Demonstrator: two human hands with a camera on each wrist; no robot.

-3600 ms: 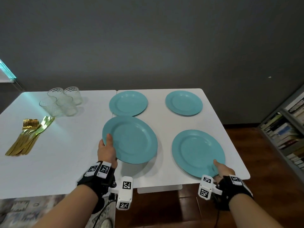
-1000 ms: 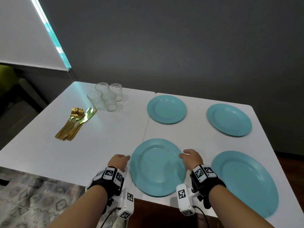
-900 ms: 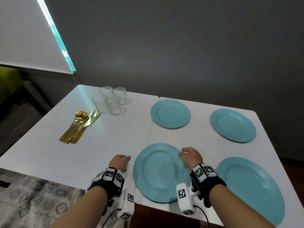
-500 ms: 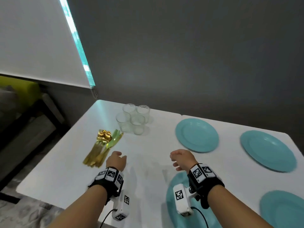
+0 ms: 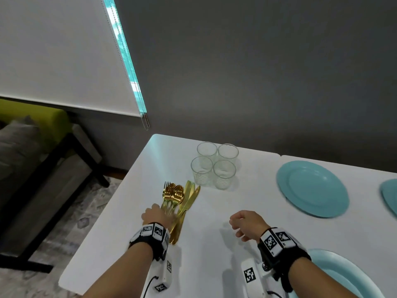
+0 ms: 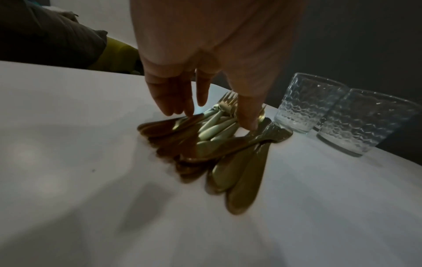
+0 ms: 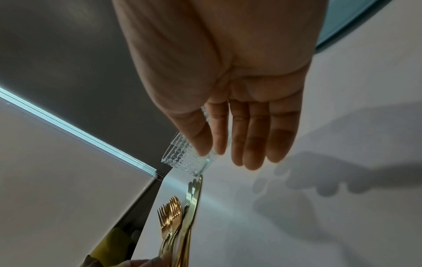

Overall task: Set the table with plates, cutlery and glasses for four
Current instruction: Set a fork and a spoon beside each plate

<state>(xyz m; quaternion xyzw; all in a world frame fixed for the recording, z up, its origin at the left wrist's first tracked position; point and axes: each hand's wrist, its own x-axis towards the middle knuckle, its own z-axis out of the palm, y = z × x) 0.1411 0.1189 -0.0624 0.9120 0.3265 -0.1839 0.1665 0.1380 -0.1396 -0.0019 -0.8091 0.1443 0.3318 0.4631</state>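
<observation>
A pile of gold cutlery [image 5: 176,204] (forks, spoons, knives) lies on the white table [image 5: 214,254]. My left hand [image 5: 153,215] hangs over the handle end of the pile. In the left wrist view its straight fingers [image 6: 173,101] and thumb point down and touch the cutlery [image 6: 217,144], gripping nothing. My right hand [image 5: 243,223] hovers over bare table to the right, palm down, fingers relaxed [image 7: 251,144], empty. Several patterned glasses [image 5: 214,166] stand just beyond the cutlery. Teal plates lie to the right: one far [image 5: 311,188], one at the right edge [image 5: 390,196], one under my right forearm [image 5: 343,276].
The table's left edge [image 5: 103,222] runs close to the cutlery, with patterned floor below. A dark bench with a green cushion [image 5: 32,117] stands left of the table. A grey wall and a white roller blind [image 5: 64,50] are behind.
Both hands let go of the near teal plate and moved left across the table. The left hand has reached the cutlery pile; the right hand trails, empty. The view has swung left.
</observation>
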